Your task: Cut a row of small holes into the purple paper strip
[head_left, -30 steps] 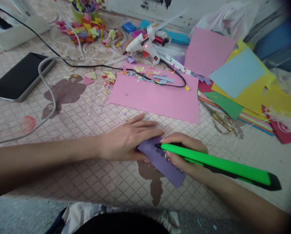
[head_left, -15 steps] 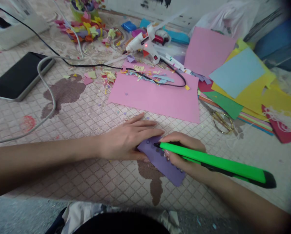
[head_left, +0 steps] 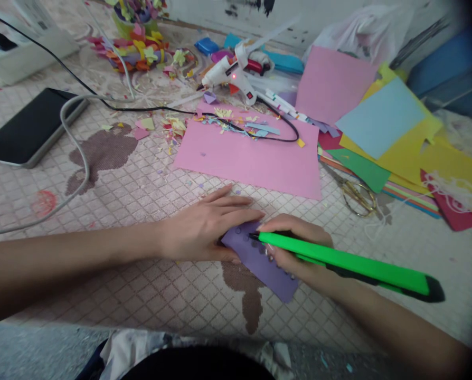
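Note:
A small strip of purple paper (head_left: pixel 273 278) lies slanted on the cloth, with drawn circles and a row of small dark dots along it. My left hand (head_left: pixel 208 227) rests flat at its upper left end, fingers stretched out, the thumb and index finger touching its edges. In my right hand (head_left: pixel 295 237) is a thick bright green pen (head_left: pixel 347 259) with a black end, gripped near its tip. The dark tip touches the paper beside the circles. My right hand covers part of the strip's right edge.
Beyond my hands lies a pink sheet (head_left: pixel 247 163) with paper scraps and a white glue gun (head_left: pixel 236 76), its light red. Gold-handled scissors (head_left: pixel 358 198) and coloured paper (head_left: pixel 382 121) are at right. A phone (head_left: pixel 26 129) and a grey cable (head_left: pixel 86 163) are at left.
The whole view has shifted very slightly. My hands, the pen and the purple paper keep nearly the same places, the tip still among the circles.

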### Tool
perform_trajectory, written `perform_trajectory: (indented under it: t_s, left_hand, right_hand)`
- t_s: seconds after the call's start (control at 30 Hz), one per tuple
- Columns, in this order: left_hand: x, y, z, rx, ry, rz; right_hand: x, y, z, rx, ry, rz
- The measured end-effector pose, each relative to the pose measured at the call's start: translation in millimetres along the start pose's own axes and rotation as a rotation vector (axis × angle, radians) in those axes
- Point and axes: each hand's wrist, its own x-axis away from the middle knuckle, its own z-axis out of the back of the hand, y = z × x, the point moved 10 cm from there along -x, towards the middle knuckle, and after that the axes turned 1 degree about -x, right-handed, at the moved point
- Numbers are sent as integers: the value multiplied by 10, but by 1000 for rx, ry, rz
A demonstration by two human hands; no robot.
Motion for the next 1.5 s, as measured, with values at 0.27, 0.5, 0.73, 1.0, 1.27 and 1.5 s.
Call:
perform_trajectory:
  t_s: [0.27,0.5,0.73,1.0,1.27,1.5]
  left_hand:
    - [0,2,2,10,-6,11]
    - [-3,0,3,13,-10,10]
    - [5,4,6,23,-5,1]
    - [0,13,11,11,-4,-7]
    - [-2,18,9,7,4,-11]
    - [-1,11,15,-1,4,-11]
  right_hand:
    - [6,81,-2,18,16,-37]
    - [-22,18,-13,54,9,-12]
    - [-21,0,-12,59,1,-1]
    - [-28,1,-16,73,18,7]
    - [-34,-32,-35,79,-28,19]
    - [-22,4,-18,31,-11,12]
